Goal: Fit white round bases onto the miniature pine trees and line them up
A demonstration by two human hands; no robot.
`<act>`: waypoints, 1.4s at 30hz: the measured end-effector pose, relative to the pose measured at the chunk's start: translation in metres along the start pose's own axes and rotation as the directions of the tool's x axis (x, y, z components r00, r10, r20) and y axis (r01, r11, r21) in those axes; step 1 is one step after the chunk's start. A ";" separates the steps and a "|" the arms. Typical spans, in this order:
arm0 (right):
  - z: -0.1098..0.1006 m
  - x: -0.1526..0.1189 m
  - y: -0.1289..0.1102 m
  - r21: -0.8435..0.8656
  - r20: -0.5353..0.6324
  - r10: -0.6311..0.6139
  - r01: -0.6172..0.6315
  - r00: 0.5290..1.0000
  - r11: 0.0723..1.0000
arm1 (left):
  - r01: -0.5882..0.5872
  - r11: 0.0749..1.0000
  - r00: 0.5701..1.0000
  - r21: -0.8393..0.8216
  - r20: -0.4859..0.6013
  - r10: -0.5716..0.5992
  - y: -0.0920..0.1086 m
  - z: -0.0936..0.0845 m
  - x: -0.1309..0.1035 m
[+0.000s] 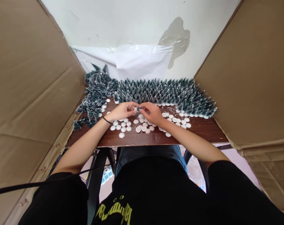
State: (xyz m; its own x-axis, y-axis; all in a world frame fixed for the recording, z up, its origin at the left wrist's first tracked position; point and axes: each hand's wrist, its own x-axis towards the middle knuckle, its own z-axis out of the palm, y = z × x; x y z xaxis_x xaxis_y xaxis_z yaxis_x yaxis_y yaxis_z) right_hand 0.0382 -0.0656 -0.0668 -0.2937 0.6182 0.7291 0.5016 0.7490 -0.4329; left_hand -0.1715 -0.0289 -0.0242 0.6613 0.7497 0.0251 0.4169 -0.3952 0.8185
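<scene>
Over the middle of the brown table, my left hand [125,110] pinches a white round base at its fingertips. Facing it, my right hand [153,112] has its fingers closed around a small frosted artificial tree [141,108], partly hidden by the fingers. Base and tree meet between the two hands. Below and beside them lie several loose white round bases [123,124], most of them flat on the wood. Just behind the hands stand dense rows of upright miniature trees [156,90], with white bases showing along the front row.
Loose trees [95,87] lie in a heap at the left end of the table [132,141]. Brown covered panels [254,68] close in both sides, and a white wall [123,25] rises behind. A black cable [38,183] runs across the lower left.
</scene>
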 end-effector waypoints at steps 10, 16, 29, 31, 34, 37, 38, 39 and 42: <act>-0.001 0.002 -0.003 -0.171 -0.010 -0.158 0.154 0.987 0.973 | -0.022 0.978 1.000 -0.208 -0.004 0.022 0.004 0.000 0.000; 0.003 0.000 -0.002 -0.184 0.053 -0.175 0.182 0.983 0.966 | 0.007 0.987 0.999 -0.158 0.035 -0.002 0.010 0.007 -0.001; 0.002 0.001 -0.002 -0.021 0.098 -0.104 0.107 0.990 0.994 | 0.371 0.866 0.915 0.336 -0.293 -0.279 0.011 -0.088 -0.035; 0.002 0.000 -0.003 -0.033 0.113 -0.100 0.104 0.989 0.994 | 0.455 0.813 0.882 0.363 -0.310 -0.355 0.004 -0.089 -0.032; 0.001 0.000 -0.003 -0.040 0.134 -0.095 0.101 0.986 0.994 | 0.504 0.771 0.863 0.390 -0.267 -0.429 -0.004 -0.083 -0.025; 0.000 0.000 -0.003 -0.039 0.131 -0.101 0.107 0.986 0.993 | 0.527 0.782 0.848 0.333 -0.255 -0.464 -0.012 -0.079 -0.020; 0.000 0.000 -0.002 -0.038 0.127 -0.105 0.111 0.986 0.993 | 0.534 0.795 0.842 0.288 -0.268 -0.468 -0.014 -0.079 -0.019; 0.000 0.000 -0.002 -0.036 0.123 -0.108 0.113 0.986 0.993 | 0.539 0.808 0.834 0.238 -0.286 -0.472 -0.016 -0.079 -0.019; 0.001 0.000 -0.001 -0.026 0.128 -0.104 0.108 0.986 0.994 | 0.550 0.828 0.802 0.112 -0.346 -0.486 -0.020 -0.078 -0.018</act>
State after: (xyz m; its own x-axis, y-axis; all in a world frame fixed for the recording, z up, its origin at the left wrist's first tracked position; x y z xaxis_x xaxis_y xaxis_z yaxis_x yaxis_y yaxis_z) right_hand 0.0369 -0.0659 -0.0669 -0.4463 0.5625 0.6960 0.4876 0.8050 -0.3379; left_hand -0.2405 0.0074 0.0040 0.1119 0.9774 -0.1793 0.7784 0.0260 0.6272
